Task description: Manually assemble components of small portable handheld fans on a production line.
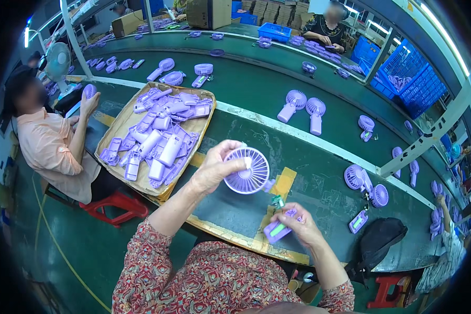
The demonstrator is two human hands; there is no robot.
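Two hands work above a green bench [235,209], and reading from the left: a seated co-worker in a peach shirt [49,149] holds up a small purple piece near a white desk fan [57,60]. Just right of that person lies a cardboard tray [121,123] heaped with purple handle shells, its near corner hanging over the bench edge above a red stool [115,204]. Next comes the person's own left hand [214,167], raised over the bench with fingers curled around the rim of a round purple fan head [247,171], thumb on the near side; the grille faces the camera. Below and to the right, the right hand [301,225] is closed about a purple handle body [278,228] with a pale green strip showing along it, held low near the bench's front edge. Between the two parts a small green piece and thin wires [276,201] show; whether they join head to handle I cannot tell. Yellow tape patches [283,183] mark the bench just behind. Farther right, loose fan heads [363,183] and a handle lie on the bench, with a black bag [382,240] at its edge. Beyond a white rail, finished fans [301,107] rest on the green conveyor belt [246,83], and blue crates [408,78] stand at far right
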